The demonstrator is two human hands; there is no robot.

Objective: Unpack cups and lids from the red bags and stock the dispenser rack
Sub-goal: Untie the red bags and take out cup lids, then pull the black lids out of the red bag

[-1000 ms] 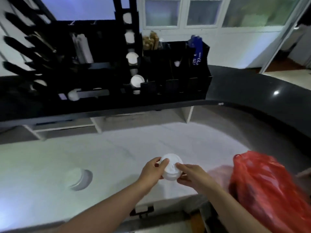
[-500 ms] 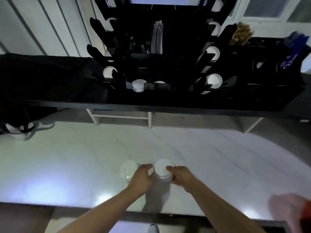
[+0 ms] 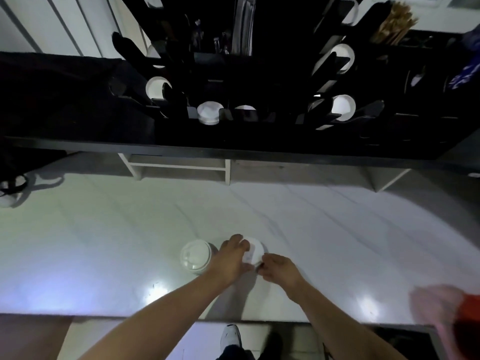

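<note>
My left hand [image 3: 230, 258] and right hand [image 3: 276, 267] both gripped a white lid stack [image 3: 253, 252] on the pale counter [image 3: 337, 229], near its front edge. Just left stood another lid stack [image 3: 195, 257]. The far dispenser rack [image 3: 259, 100] held white cups [image 3: 342, 106]; the red bag [image 3: 467, 323] lay near right.

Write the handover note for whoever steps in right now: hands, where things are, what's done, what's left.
Left hand: grips the stack of white lids on the counter, fingers curled over its left side.
Right hand: pinches at the near right edge of the same stack.
A second stack of lids stands on the counter just left of the hands.
Dispenser rack on the black shelf behind the counter: several slots already show white lids or cups.
Red bag: at the counter's right edge, mostly out of view.
Left: both counter stacks are not yet in the rack; what remains in the bag cannot be seen.
</note>
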